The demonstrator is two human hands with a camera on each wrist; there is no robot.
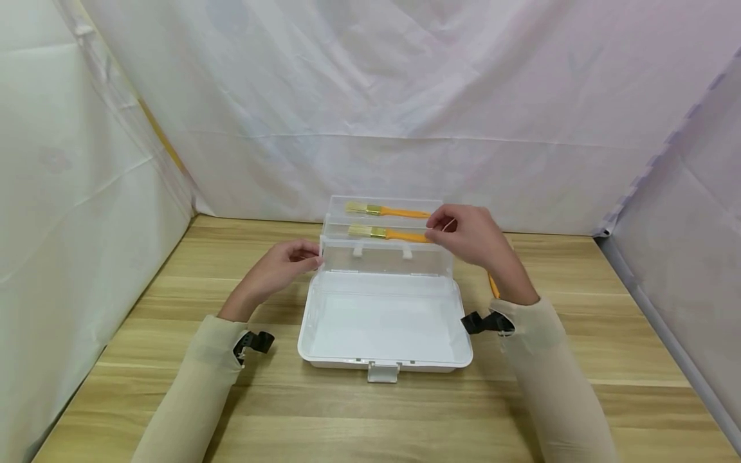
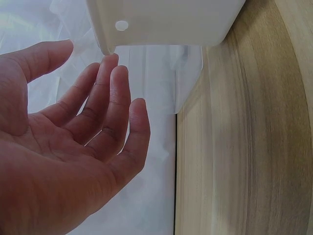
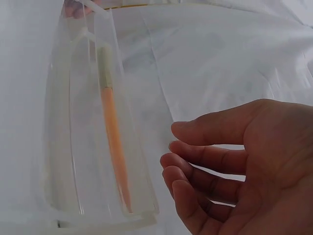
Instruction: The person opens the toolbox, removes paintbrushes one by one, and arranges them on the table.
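Observation:
A white plastic case (image 1: 384, 363) stands open on the table, its clear compartments (image 1: 384, 258) raised at the back. Two paintbrushes with orange handles and pale bristles lie in these compartments, a rear brush (image 1: 399, 213) and a front brush (image 1: 399, 236). My right hand (image 1: 471, 235) is beside their handle ends, fingers loosely bent. In the right wrist view, nothing is between those fingers, and a brush (image 3: 115, 132) lies apart from them. At the left end of the raised part is my left hand (image 1: 283, 267), its relaxed fingertips at the plastic edge (image 2: 110, 49).
Behind my right wrist, another orange handle (image 1: 493, 285) lies on the wooden table (image 1: 324, 418), partly hidden. The case has a clear front latch (image 1: 383, 373). White cloth (image 1: 405, 96) hangs at the back and both sides.

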